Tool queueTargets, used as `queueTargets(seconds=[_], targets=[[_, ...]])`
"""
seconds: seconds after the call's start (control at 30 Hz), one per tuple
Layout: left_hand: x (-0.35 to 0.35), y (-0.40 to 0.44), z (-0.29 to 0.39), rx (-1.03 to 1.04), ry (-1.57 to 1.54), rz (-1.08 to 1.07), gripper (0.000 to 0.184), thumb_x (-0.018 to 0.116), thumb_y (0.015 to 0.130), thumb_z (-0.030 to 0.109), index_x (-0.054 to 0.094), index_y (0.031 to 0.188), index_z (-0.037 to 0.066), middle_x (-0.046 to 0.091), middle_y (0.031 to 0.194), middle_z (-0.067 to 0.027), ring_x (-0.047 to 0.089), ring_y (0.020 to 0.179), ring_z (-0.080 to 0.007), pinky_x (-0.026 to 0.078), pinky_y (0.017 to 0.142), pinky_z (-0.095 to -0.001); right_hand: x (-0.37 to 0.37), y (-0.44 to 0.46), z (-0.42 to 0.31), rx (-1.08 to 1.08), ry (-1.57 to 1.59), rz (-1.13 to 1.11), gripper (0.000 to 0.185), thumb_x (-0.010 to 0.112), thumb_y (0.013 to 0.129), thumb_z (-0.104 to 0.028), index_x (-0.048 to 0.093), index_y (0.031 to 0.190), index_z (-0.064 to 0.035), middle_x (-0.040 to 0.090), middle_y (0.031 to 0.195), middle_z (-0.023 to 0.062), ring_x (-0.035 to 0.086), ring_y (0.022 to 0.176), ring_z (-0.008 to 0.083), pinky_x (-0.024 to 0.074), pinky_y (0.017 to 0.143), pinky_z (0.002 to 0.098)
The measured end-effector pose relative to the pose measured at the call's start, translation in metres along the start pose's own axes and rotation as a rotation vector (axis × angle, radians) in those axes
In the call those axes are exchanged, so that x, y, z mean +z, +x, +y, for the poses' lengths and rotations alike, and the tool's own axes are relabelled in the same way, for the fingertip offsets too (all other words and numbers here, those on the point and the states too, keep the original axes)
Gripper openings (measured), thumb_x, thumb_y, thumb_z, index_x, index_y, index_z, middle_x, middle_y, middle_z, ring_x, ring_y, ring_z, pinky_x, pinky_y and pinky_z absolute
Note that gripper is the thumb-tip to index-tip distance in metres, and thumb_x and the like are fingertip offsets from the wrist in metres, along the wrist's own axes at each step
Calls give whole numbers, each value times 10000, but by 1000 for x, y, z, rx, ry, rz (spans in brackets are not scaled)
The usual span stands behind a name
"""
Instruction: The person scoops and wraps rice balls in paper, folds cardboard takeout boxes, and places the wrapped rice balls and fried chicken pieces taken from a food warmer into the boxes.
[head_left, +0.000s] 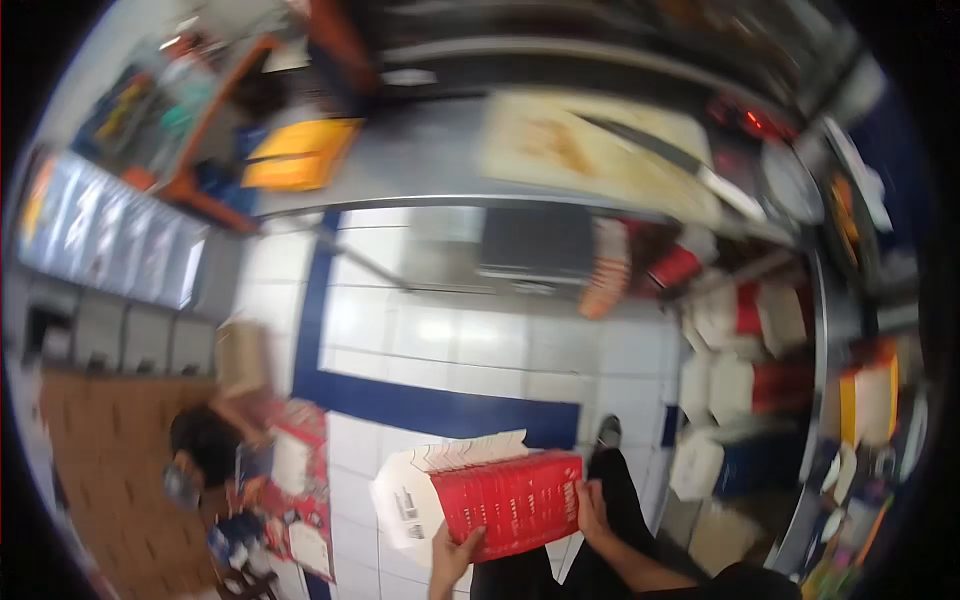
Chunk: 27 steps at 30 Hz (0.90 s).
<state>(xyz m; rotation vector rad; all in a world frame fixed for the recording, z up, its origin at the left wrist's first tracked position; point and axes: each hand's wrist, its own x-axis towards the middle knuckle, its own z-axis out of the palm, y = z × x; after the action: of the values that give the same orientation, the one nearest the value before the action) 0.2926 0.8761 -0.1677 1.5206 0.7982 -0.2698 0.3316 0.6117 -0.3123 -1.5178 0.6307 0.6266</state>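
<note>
A stack of red and white flattened food cartons (515, 500) is held low in front of my body. Its layered white flaps fan out along the top edge, and pale printed ends stick out to the left. My left hand (455, 555) grips the stack's lower left part, thumb lying on the red face. At the right edge, my right hand (592, 515) is closed round the cartons; its fingertips are partly hidden. Fine print on the cartons is blurred.
A steel counter (420, 160) ahead carries a stained cutting board (530, 140), a large knife (650, 145) and a yellow packet (305, 155). More carton stacks (740, 465) stand at right. Another person (205, 445) is at lower left, near red-and-white items. White tiles (440, 345) cover the floor.
</note>
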Motion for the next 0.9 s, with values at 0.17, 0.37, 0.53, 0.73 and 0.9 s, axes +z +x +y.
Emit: queueTargets(seconds=[0.17,0.37,0.53,0.73,0.9], targets=[[-182,-79,108,222,354,101,333,757,898,81,677,1216,26,737,1135,-151,719,1003,-266,561,927,-371,149,-77,-108,510,-20,-453,906,284,956,-832,457,1465,-103,689,1213,169,693,1022,289,540,895,391],[-246,-72,225,688,873,77,418,728,837,82,680,1249,122,708,1216,-107,643,1211,-290,415,1147,-530,244,-61,-224,427,-99,-784,896,270,956,-818,554,1411,-101,692,1272,136,685,1102,286,548,912,419],[-269,-9,328,829,1200,76,345,720,789,106,718,1118,213,726,1172,51,573,1324,-184,149,1250,-661,300,19,-287,199,35,-805,670,402,1021,-642,549,1428,-130,663,1336,121,669,1147,298,578,854,452],[-322,72,414,990,1077,419,134,696,784,153,749,895,205,697,1099,71,510,1361,-237,98,1222,-756,386,122,-385,204,206,-1084,643,450,1041,-489,415,1525,-66,523,1501,161,517,1366,324,424,1121,505],[-352,132,471,1007,952,658,168,717,741,60,727,860,178,563,1351,-78,330,1488,-375,161,1207,-761,491,115,-501,128,261,-1265,705,445,1045,-470,321,1566,-12,444,1562,190,431,1443,332,309,1218,502]])
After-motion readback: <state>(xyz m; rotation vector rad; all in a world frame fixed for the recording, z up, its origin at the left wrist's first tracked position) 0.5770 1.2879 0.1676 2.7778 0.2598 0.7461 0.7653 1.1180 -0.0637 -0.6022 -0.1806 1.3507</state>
